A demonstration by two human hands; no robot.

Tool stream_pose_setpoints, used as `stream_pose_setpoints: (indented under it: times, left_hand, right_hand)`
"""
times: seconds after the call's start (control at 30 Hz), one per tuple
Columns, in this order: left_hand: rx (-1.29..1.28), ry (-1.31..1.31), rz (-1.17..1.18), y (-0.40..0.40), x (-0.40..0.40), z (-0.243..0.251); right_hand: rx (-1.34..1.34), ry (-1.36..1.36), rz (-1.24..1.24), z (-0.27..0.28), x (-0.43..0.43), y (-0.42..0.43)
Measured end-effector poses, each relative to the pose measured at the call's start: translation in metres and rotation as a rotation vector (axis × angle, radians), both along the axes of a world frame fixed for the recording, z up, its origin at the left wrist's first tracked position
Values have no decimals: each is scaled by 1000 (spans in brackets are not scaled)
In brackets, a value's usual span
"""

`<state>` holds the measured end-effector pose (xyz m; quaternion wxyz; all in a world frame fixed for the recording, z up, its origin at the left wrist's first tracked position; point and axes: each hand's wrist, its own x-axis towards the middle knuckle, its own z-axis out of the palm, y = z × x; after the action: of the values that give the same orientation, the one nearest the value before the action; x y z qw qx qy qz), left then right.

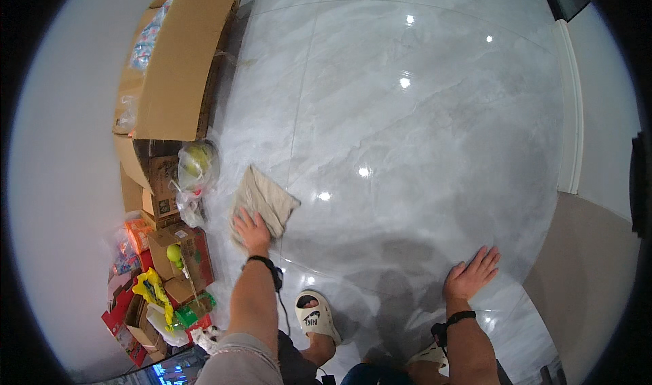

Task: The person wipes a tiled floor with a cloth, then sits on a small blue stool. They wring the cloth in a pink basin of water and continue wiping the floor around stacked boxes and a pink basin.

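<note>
A beige cloth (272, 196) lies spread on the glossy grey tiled floor (433, 145), left of centre. My left hand (252, 232) presses flat on the cloth's lower left part, fingers slightly spread; the palm hides what is under it. At the lower right, my right hand (471, 275) rests palm down on the bare floor, its fingers a little apart and holding nothing. Each wrist has a black band with a small device and a cord.
Cardboard boxes (175, 69) line the left wall. Beside them stand a plastic bag with a yellow-green round thing (197, 161) and an open box with green fruit (173, 253). My Nike slide (317, 316) is below the cloth. A white baseboard (570, 105) edges the right wall.
</note>
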<state>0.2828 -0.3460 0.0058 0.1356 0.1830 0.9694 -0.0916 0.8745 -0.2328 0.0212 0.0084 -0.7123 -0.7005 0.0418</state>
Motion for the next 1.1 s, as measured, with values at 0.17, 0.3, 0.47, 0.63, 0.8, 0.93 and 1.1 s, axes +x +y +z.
stream_pose_setpoints:
  times: [0.17, 0.3, 0.47, 0.63, 0.8, 0.93, 1.1]
  left_hand:
    - [110, 130, 258, 22, 90, 2]
    - [426, 176, -523, 133, 151, 15]
    - [735, -191, -977, 243, 305, 30]
    - [596, -446, -1308, 200, 377, 47]
    - [541, -483, -1176, 101, 303, 31]
    - [400, -125, -901, -9, 196, 31]
    - [253, 195, -3, -84, 51, 18]
  right_hand:
    - [-14, 14, -14, -2, 1, -1]
    - [55, 2, 17, -6, 2, -1]
    - [38, -47, -3, -12, 4, -3]
    - [144, -57, 48, -20, 7, -5]
    - [113, -80, 32, -28, 12, -6]
    - [144, -82, 25, -30, 13, -5]
    - [141, -75, 36, -27, 13, -4]
